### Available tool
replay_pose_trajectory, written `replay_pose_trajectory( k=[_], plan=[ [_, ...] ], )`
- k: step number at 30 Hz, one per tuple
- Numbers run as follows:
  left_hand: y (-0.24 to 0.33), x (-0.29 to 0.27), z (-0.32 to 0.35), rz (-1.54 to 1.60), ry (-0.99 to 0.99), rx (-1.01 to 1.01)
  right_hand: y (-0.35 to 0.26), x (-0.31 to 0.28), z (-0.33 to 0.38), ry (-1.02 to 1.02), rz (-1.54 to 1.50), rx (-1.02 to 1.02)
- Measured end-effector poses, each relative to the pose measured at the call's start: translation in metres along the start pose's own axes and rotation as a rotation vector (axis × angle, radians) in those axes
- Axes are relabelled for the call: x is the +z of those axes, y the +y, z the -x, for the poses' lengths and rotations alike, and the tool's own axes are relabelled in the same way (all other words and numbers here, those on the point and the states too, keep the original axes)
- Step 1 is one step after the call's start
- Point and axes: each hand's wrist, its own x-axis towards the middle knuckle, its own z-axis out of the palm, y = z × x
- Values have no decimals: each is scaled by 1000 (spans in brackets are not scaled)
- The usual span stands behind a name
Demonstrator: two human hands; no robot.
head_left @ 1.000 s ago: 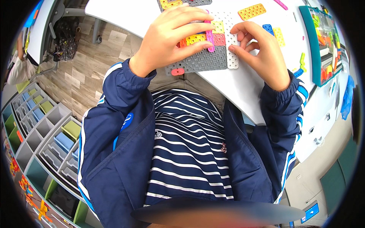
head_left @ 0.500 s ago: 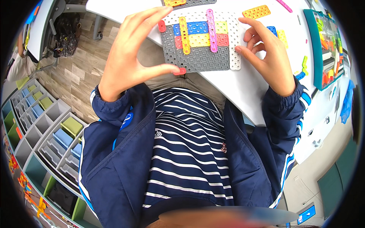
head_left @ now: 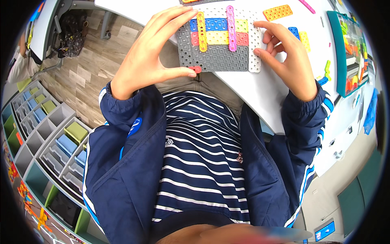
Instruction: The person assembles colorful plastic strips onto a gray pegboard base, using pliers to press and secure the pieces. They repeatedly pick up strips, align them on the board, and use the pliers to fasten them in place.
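Observation:
A panel of joined building plates (head_left: 223, 59) lies partly past the table edge, with dark grey, blue, yellow, red and white pieces. Across it run an upright yellow beam (head_left: 202, 31) and a pink beam (head_left: 231, 28). My left hand (head_left: 150, 55) spans the panel's left side, its thumb at a small red piece (head_left: 196, 69) on the near corner and its fingers over the far corner. At the opposite side, my right hand (head_left: 286, 55) has its thumb and index fingertip against the white perforated strip (head_left: 254, 49), the other fingers curled.
An orange plate (head_left: 278, 13), a blue piece and a yellow plate (head_left: 304, 41) lie on the white table (head_left: 260, 93). A teal-edged case (head_left: 339, 53) of coloured parts stands at right, near a lime green piece (head_left: 327, 69). Shelves with bins (head_left: 67, 144) are at lower left.
The panel has shifted slightly right and away from me. My left hand has moved with it, and its fingers now cover the far left corner where a red piece showed.

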Motion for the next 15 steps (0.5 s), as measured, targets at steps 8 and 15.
replay_pose_trajectory(
  k=[8,15],
  plan=[
    [5,-11,-6,121,-104,-33,-2,3,3,14,15,-16],
    [-2,-14,-13,144,-175,-15,-11,7,9,15,49,18]
  ],
)
